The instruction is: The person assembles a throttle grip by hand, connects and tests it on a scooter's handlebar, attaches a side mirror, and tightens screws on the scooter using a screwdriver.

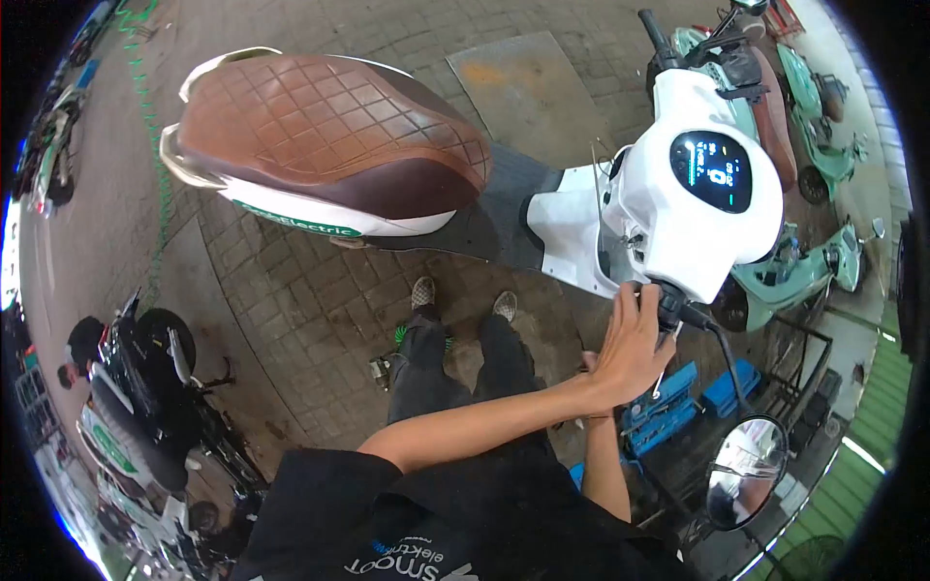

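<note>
A white electric scooter (pixel 572 228) stands across the view, with a quilted brown seat (pixel 329 121) and a lit dashboard display (pixel 711 172). My left hand (pixel 630 344) reaches across my body to the near end of the handlebar. Its fingers bend over the handlebar grip (pixel 668 305) beside the switch housing. Beneath my left wrist, most of my right hand (pixel 589 362) is hidden; only a little of it shows, so its fingers cannot be made out. A round mirror (pixel 746 473) on a black stem sticks out from this side of the handlebar.
Blue metal parts (pixel 664 407) and a dark metal frame (pixel 794 358) lie right of my hands. Mint green scooters (pixel 804 276) stand at the right. A dark motorcycle (pixel 145 387) stands at lower left. Behind the scooter, a metal plate (pixel 528 92) lies on paving.
</note>
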A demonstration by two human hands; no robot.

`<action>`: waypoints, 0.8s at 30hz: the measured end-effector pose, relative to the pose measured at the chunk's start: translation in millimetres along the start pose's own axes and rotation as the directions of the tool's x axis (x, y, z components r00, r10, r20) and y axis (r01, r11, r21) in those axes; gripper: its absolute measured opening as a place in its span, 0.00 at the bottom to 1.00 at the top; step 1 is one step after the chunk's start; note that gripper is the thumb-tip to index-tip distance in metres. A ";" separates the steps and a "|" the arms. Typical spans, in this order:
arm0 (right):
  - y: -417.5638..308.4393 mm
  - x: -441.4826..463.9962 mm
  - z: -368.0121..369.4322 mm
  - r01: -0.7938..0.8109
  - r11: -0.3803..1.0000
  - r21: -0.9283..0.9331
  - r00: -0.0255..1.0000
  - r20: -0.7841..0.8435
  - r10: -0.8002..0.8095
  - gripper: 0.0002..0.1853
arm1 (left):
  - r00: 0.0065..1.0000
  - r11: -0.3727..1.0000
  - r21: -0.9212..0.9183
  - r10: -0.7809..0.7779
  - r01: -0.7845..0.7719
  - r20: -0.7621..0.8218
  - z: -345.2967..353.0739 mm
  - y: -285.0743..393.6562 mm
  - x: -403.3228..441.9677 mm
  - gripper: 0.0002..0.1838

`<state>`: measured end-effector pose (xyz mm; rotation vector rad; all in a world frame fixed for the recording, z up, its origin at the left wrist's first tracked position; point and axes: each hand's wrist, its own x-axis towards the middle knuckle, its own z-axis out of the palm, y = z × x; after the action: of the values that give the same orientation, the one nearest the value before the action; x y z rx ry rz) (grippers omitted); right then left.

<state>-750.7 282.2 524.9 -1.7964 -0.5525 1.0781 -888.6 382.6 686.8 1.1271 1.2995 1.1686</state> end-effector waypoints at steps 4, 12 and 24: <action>62.8 -15.5 42.9 -0.011 0.748 -0.664 0.903 0.315 0.293 0.12 | 0.992 0.994 -0.110 0.033 -0.020 0.118 -23.1 -9.9 -3.9 0.33; 0.4 47.1 172.9 0.561 0.525 -0.640 0.814 0.310 -0.492 0.24 | 0.925 0.965 -0.257 0.049 0.053 0.378 -60.2 -18.5 2.3 0.39; -39.0 162.0 234.0 0.424 0.282 -0.861 0.816 0.228 -0.531 0.17 | 0.959 0.963 -0.017 -0.270 0.269 -0.088 -227.7 -83.6 -31.9 0.27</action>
<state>-864.6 534.5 448.3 -2.2689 -1.7452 0.1631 -1115.5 332.0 610.6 0.8692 1.4678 1.0268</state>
